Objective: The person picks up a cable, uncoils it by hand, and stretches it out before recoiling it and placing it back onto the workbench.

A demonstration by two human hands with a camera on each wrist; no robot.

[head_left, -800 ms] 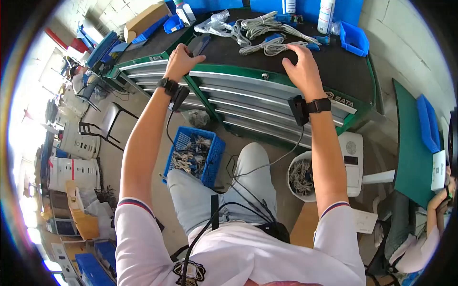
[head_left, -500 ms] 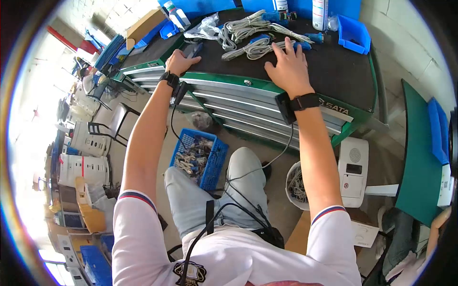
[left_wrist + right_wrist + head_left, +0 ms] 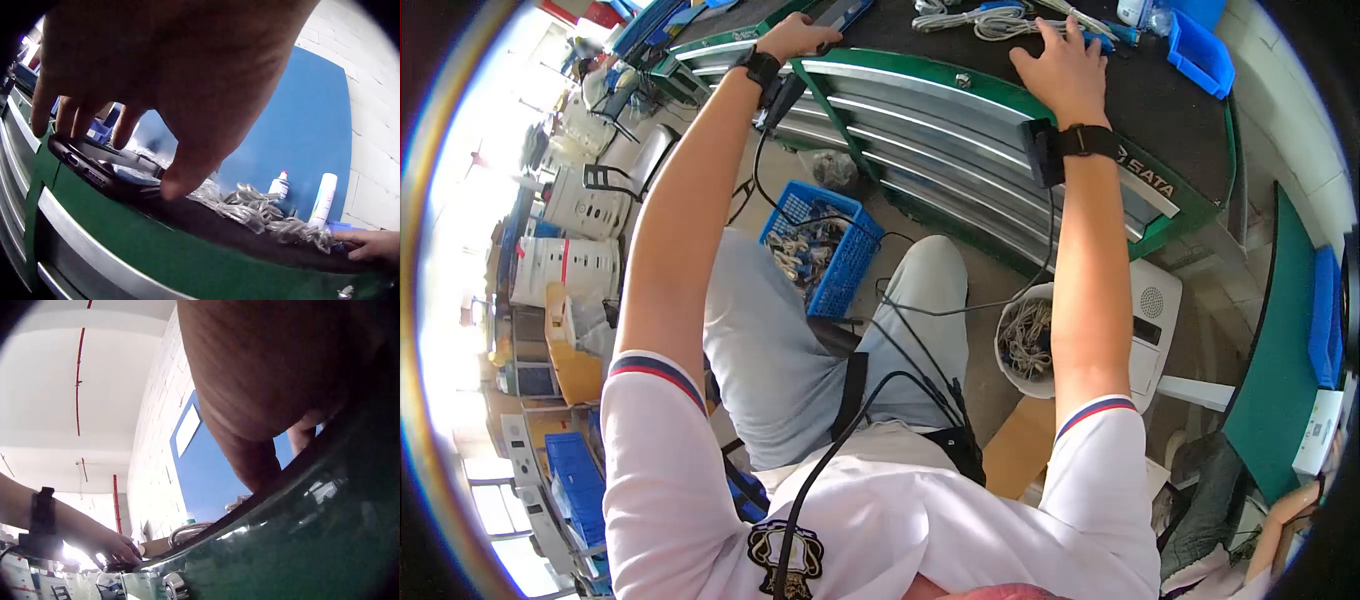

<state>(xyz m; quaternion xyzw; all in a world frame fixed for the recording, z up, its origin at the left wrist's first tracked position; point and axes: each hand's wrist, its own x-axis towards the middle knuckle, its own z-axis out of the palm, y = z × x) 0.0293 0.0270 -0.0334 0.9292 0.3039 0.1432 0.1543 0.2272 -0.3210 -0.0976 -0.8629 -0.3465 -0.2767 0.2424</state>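
Note:
My left hand (image 3: 795,38) is at the front edge of the tool cabinet's dark top (image 3: 900,45). It holds a dark-cased phone (image 3: 103,178), fingers along one side and thumb at the other. The phone's port end faces the left wrist camera, right at the green cabinet edge. Over the right part of the top, my right hand (image 3: 1068,80) lies with spread fingers, palm down, fingertips near blue connectors. Beside it is a coiled bundle of pale cables (image 3: 1003,22). In the left wrist view, more coiled cables (image 3: 244,209) lie between the hands.
A blue bin (image 3: 1200,55) stands on the cabinet's right side. Below are a blue basket (image 3: 845,265) of cables, a white bucket (image 3: 1003,350) of cables and a white appliance (image 3: 1155,310). Thin black cords (image 3: 1000,303) run from the wrists. Spray cans (image 3: 323,200) stand behind the coils.
The head view has tilted down, so the cabinet top sits higher in frame. My left hand has taken hold of the phone. My right hand has lowered onto the top near the cables.

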